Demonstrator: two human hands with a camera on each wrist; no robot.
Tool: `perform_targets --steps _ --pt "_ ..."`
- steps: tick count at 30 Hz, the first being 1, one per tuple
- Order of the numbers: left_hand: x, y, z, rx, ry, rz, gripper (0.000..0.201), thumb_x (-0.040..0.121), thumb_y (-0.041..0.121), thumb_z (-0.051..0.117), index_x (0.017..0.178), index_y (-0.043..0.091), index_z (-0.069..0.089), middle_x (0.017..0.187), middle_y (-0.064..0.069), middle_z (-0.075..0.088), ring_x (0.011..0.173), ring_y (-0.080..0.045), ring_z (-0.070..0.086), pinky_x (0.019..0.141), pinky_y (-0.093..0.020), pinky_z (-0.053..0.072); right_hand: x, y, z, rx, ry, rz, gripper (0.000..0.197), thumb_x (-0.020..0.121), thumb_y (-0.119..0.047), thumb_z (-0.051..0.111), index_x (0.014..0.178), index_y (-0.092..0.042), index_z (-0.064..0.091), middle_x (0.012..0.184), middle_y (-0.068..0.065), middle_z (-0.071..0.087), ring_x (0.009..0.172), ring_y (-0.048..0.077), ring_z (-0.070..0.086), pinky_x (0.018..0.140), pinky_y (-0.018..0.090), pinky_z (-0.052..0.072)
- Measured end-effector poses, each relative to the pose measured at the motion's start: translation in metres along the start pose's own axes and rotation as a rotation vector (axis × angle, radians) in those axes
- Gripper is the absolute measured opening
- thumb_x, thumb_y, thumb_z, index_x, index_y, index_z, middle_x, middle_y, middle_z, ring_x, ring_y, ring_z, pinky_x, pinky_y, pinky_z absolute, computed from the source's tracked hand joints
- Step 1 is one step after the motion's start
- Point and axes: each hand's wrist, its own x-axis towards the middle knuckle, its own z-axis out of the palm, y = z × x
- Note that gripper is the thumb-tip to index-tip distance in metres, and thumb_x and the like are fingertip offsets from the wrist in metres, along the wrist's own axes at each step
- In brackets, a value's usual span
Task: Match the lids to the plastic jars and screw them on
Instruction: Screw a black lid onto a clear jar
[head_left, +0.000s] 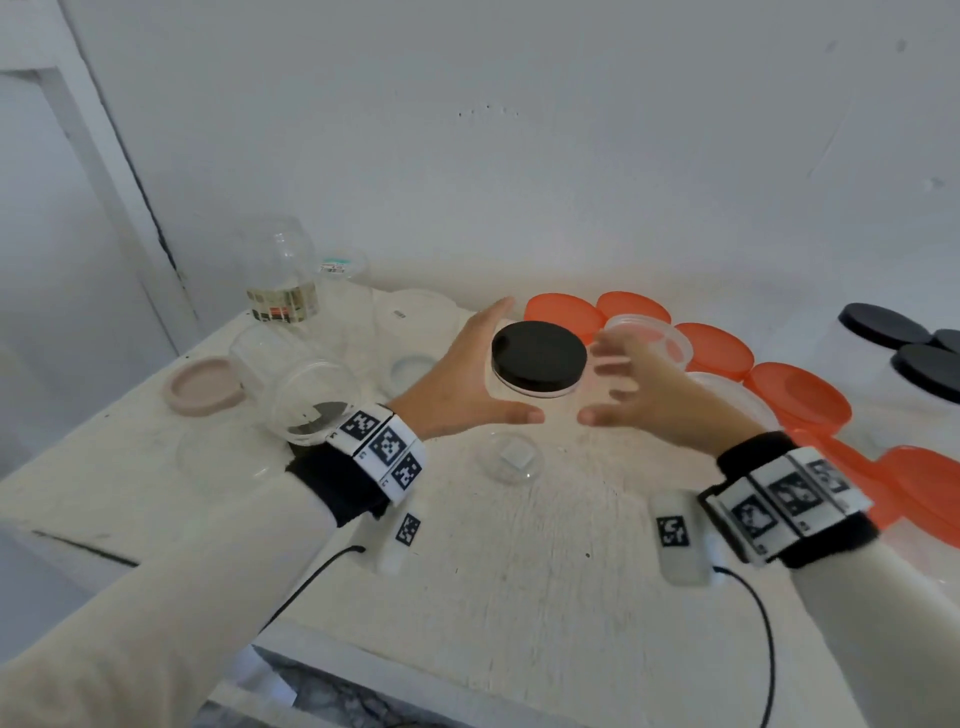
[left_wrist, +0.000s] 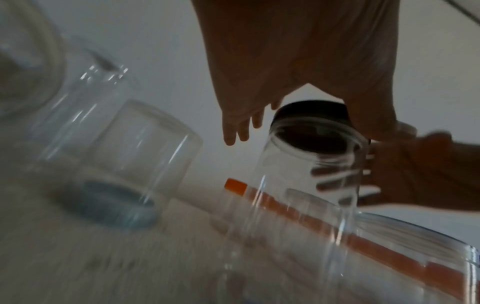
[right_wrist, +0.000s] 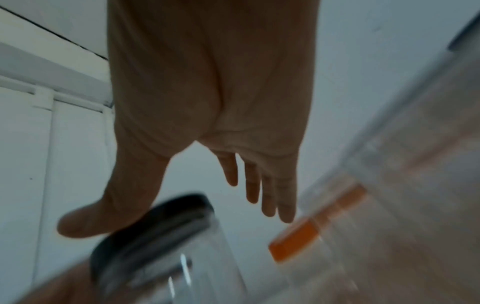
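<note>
A clear plastic jar stands upright in the middle of the table with a black lid on top. My left hand is just left of the lid, fingers straight and thumb spread in front of the jar, holding nothing. My right hand is just right of it, blurred, fingers spread and empty. The left wrist view shows the jar and its lid between my thumb and fingers, with the right hand behind. In the right wrist view, the lid lies under my thumb.
Several orange lids run along the back right, with an open clear jar among them. Black-lidded jars stand far right. At left are a pink lid, a clear jar on its side and a labelled bottle.
</note>
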Motion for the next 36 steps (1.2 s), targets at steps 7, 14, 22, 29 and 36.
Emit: perform_targets --steps 7,14,22,29,36 --pt "-0.007 -0.021 0.038 -0.351 0.096 -0.111 0.112 0.063 0.017 0.086 0.142 0.019 0.007 0.144 0.001 0.029 0.129 -0.005 0.032 0.102 -0.013 0.029 0.015 -0.062 -0.014 -0.490 -0.121 -0.113 0.086 0.070 -0.047 0.074 0.141 -0.024 0.030 0.142 -0.007 0.034 0.127 0.012 0.039 0.104 0.033 0.035" --pt "-0.002 -0.026 0.046 -0.388 0.170 -0.191 0.095 0.053 0.034 0.088 0.132 0.021 0.037 0.129 0.008 0.050 0.121 -0.005 0.045 0.100 -0.027 0.039 0.042 -0.086 0.005 -0.903 -0.307 -0.113 0.092 0.071 -0.042 0.076 0.144 -0.030 0.021 0.135 0.000 0.041 0.119 0.024 0.045 0.095 0.041 0.044" --pt "-0.004 -0.027 0.037 -0.461 0.047 -0.174 0.093 0.050 0.038 0.087 0.130 0.023 0.044 0.129 0.006 0.057 0.124 -0.006 0.048 0.109 -0.042 0.036 0.043 -0.096 -0.001 -0.915 -0.480 -0.085 0.089 0.073 -0.019 0.077 0.140 -0.045 0.026 0.132 -0.006 0.025 0.116 0.024 0.040 0.091 0.040 0.047" --pt "-0.003 -0.026 0.027 -0.474 -0.071 -0.139 0.073 0.065 0.010 0.083 0.126 0.031 0.047 0.125 0.012 0.058 0.120 0.004 0.048 0.098 -0.018 0.040 0.043 -0.093 -0.004 -0.826 -0.513 -0.149 0.082 0.071 -0.010 0.075 0.134 -0.044 0.036 0.133 -0.012 0.028 0.118 0.018 0.038 0.081 0.031 0.040" --pt "0.000 -0.029 0.018 -0.467 -0.149 -0.135 0.077 0.070 0.005 0.077 0.135 0.023 0.040 0.129 0.015 0.052 0.119 0.014 0.043 0.092 -0.007 0.039 0.046 -0.092 -0.003 -0.820 -0.542 -0.172 0.083 0.067 -0.008 0.077 0.130 -0.047 0.040 0.127 -0.016 0.030 0.120 0.018 0.037 0.092 0.040 0.044"
